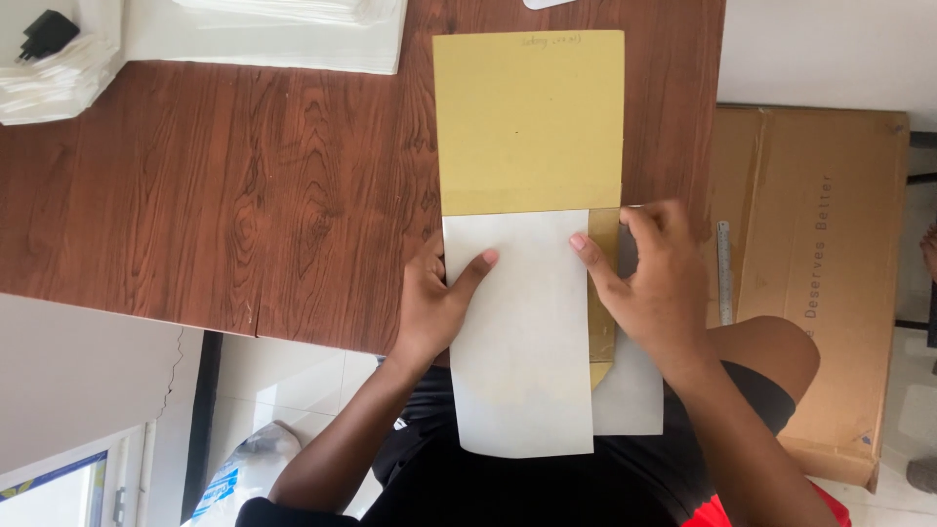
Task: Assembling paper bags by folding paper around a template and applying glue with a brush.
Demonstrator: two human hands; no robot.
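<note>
On the table's front edge: a white sheet [522, 332] lies flat, its far half on the wooden table [244, 195] and its near half sticking out past the edge over the person's lap.
Yellow card: a stiff-looking yellow card [528, 122] lies on the table just behind the white sheet, touching its far edge. A thin strip of it shows along the sheet's right side.
Second sheet: another white piece [630, 390] peeks out under the right side, near the lap.
Left hand: the left hand [434, 298] grips the white sheet's left edge, thumb on top, fingers hidden under.
Right hand: the right hand [654, 283] presses down flat on the right edge of the sheet and the yellow strip. It is not closed around anything, just pushing.
How the sheet will handle: it looks thin, light and bendy. It would flop if held by one corner, and could crease or slide easily.
Where to hold: best at both side edges, near the table's front edge, as the hands do now.
Nearby: white paper stacks [264, 34] sit at the table's far edge, a black plug [47, 32] on one at the far left corner. A brown cardboard box [810, 273] with a metal ruler [724, 273] stands off the table's right edge.
</note>
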